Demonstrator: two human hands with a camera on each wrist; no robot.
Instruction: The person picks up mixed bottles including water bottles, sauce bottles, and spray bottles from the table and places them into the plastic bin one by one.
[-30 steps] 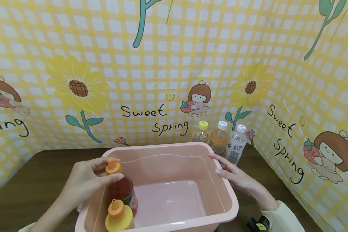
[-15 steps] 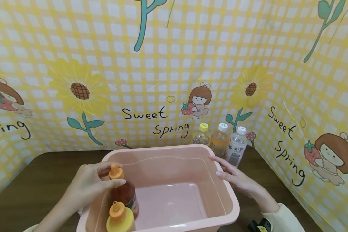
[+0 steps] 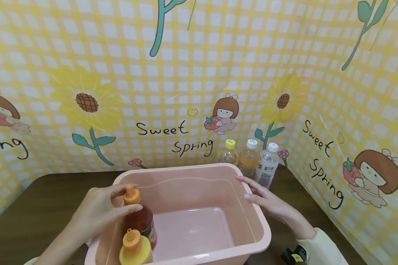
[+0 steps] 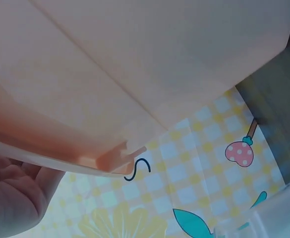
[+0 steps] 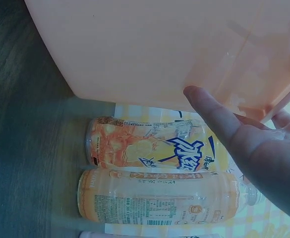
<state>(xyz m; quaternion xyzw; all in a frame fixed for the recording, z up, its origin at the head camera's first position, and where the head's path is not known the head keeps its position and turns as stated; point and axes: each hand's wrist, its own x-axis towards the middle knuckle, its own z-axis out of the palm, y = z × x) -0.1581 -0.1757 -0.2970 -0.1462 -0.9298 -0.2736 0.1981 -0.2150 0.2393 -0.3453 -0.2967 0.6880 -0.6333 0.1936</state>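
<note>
My left hand (image 3: 101,208) reaches over the left wall of a pink plastic tub (image 3: 199,170). Its thumb and fingers pinch the orange nozzle cap of a squeeze bottle of dark red sauce (image 3: 140,219), which is inside the tub. In front of that bottle is a yellow squeeze bottle (image 3: 136,254), also orange-capped. On the opposite side, my right hand (image 3: 268,198) grips the tub's right rim. The right wrist view shows one finger of the right hand (image 5: 268,153) flat against the outer wall. From the left wrist, the fingertips of the left hand (image 4: 16,198) are hidden behind the rim.
Behind the tub's right corner stand a yellow-capped bottle (image 3: 228,156), an orange drink bottle (image 3: 248,162) and a clear, white-capped bottle (image 3: 266,167). A black device (image 3: 293,254) sits near the right sleeve. Patterned cloth (image 3: 172,92) rises behind the dark wooden table (image 3: 43,206).
The red sauce bottle's cap has shifted slightly right and down together with my left hand. The right hand keeps its place on the rim. The head view has swayed a little.
</note>
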